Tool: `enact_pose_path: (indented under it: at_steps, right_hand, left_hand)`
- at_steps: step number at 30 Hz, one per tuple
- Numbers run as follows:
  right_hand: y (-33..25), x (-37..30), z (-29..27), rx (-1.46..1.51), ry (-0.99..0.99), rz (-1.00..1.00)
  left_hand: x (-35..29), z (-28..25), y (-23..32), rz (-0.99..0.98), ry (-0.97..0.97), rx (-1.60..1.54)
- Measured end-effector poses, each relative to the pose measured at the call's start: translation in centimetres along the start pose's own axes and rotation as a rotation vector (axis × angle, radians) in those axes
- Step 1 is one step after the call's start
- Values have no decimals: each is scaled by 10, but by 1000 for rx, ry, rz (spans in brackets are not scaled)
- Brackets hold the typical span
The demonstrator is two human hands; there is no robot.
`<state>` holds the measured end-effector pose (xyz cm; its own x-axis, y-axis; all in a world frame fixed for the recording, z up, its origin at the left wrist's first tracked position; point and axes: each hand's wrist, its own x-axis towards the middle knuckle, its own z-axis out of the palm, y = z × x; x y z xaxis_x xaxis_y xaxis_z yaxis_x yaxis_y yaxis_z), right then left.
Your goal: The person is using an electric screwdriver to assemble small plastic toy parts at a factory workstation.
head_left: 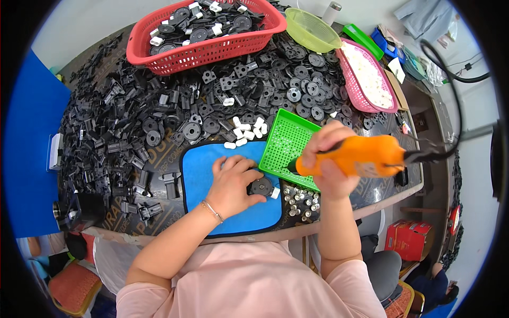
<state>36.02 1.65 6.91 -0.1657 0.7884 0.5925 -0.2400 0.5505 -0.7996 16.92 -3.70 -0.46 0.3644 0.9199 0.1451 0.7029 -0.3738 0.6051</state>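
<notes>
My left hand (233, 183) lies on a blue mat (199, 177), its fingers and thumb closed round a black round plastic part (261, 186). From that part's right side a small white piece (275, 193) sticks out. My right hand (332, 159) grips an orange corded electric screwdriver (366, 155), held tilted with its dark nose pointing left. That nose shows over the near edge of a green perforated tray (275, 149); whether the two touch I cannot tell. Several small metal pieces (301, 201) lie between the mat and my right forearm.
Loose black plastic parts (159, 100) cover much of the table, with white pieces (246, 132) by the mat. Behind stand a red basket (207, 50) of parts, a yellow basket (313, 32) and a pink basket (354, 79) of white pieces. The screwdriver's black cable (460, 116) arcs at right.
</notes>
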Motion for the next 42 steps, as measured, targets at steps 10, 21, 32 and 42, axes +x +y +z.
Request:
enact_pose_path:
  at_steps: [10,21,32,42]
  right_hand:
    - [-12,-13,30,102,-210,73]
    - [-9,-17,45,-91,-381,136]
    - [-4,-8,29,175,-286,66]
    - [7,-11,-19,48,-26,38]
  left_hand:
    - [-2,5,-5,-15,9,-40]
    - [-1,20,-18,5,65,-96]
    - [-3,8,-5,-17,19,-17]
    - [-2,3,-2,-42,-34,-36]
